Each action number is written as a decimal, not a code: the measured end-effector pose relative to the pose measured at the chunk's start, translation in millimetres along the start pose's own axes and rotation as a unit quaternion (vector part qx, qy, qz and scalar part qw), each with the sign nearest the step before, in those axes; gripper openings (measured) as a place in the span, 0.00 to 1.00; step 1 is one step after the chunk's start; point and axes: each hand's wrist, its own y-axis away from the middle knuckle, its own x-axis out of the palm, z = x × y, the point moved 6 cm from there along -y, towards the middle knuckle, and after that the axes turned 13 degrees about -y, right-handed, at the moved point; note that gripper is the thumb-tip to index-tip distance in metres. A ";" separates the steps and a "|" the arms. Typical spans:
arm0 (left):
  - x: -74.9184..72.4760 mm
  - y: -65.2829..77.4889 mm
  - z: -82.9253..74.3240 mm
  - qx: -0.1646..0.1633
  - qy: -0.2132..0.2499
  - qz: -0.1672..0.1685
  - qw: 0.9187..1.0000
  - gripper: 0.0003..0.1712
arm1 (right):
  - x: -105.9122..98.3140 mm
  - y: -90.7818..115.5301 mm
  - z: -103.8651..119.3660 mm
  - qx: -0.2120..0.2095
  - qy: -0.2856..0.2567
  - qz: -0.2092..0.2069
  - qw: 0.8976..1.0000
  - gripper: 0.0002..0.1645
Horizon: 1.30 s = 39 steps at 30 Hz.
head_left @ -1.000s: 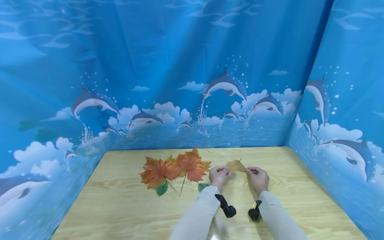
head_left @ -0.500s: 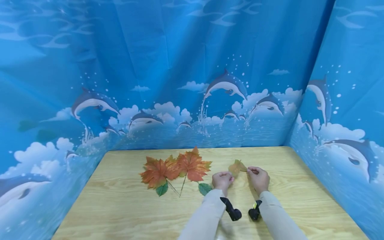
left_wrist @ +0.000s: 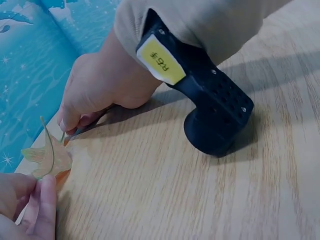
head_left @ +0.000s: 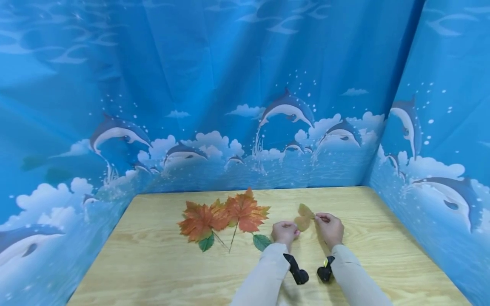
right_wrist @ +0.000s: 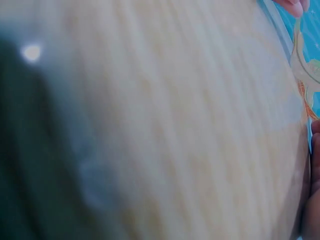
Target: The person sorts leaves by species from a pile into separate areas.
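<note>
My right hand [head_left: 330,228] pinches a thin yellow-green artificial leaf [head_left: 304,217] by its stem end, right of the table's middle. At the leaf's lower left edge is my left hand [head_left: 285,233], fingers curled. The left wrist view shows the left thumb and fingertips [left_wrist: 47,192] pinching the pale leaf [left_wrist: 52,156], with the right hand [left_wrist: 97,92] on its far side. A little orange shows beside the leaf there. In the right wrist view only part of the leaf [right_wrist: 305,67] appears at the right edge, between fingertips.
Two orange-red maple leaves [head_left: 200,219] with thin stems lie overlapping to the left. One small green leaf [head_left: 206,242] lies below them, another green leaf [head_left: 262,242] beside my left wrist. A blue dolphin-print curtain [head_left: 229,106] borders the wooden table [head_left: 153,263].
My left hand has moved slightly right and toward me. The yellow-green leaf has turned from lying sideways to more upright, while my right hand has stayed nearly still.
</note>
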 end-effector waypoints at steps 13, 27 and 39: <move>8.8 -2.8 4.2 0.004 0.022 -0.012 1.000 0.03 | -0.7 2.1 -0.8 0.003 -0.020 0.012 1.000 0.10; 8.2 2.2 -0.7 0.024 0.040 0.002 0.999 0.04 | -1.5 2.8 1.4 0.003 -0.019 0.015 1.000 0.11; 7.6 0.0 1.0 0.018 -0.019 0.010 1.000 0.03 | 0.0 4.7 3.5 0.018 -0.022 0.025 0.999 0.11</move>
